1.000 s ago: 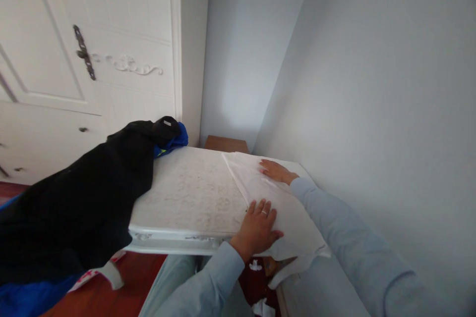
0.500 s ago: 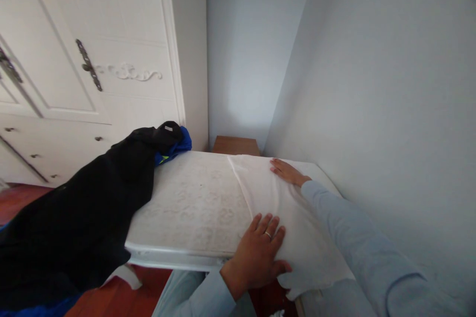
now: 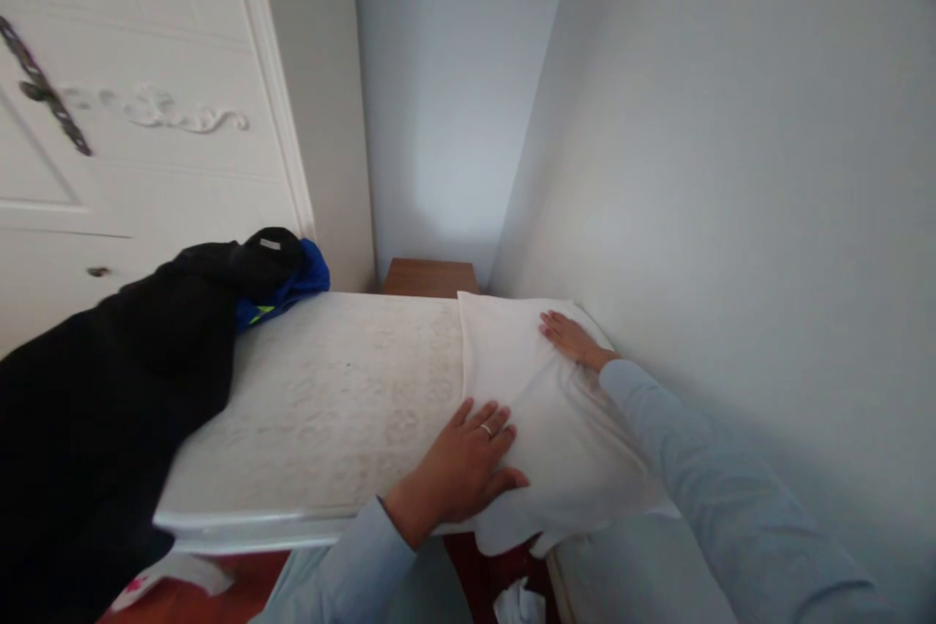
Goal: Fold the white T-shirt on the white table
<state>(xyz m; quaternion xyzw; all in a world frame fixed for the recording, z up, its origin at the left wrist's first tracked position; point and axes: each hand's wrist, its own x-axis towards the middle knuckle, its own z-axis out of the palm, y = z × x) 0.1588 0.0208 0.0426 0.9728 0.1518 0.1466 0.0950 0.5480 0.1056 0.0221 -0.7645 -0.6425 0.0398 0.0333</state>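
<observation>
A thin white cloth (image 3: 530, 366) lies over the right part of a white table (image 3: 314, 419) with a faint embossed pattern, and its near end hangs past the front edge. My left hand (image 3: 468, 463) rests open at the cloth's left edge near the front, fingers spread, a ring on one finger. Farther back, my right hand (image 3: 574, 339) lies flat and open on the cloth. Some creases run through the cloth beside my right forearm.
Dark clothing (image 3: 146, 341) with a blue garment (image 3: 311, 268) covers the table's left end. A white wardrobe (image 3: 168, 166) stands behind it, a brown wooden piece (image 3: 431, 278) beyond the far edge. The wall (image 3: 702, 166) is close on the right. Crumpled white material (image 3: 519, 603) lies below.
The cloth's left edge is now straighter, running front to back. My left hand has shifted toward the table, my right hand slightly rightward over the cloth. The view has turned right.
</observation>
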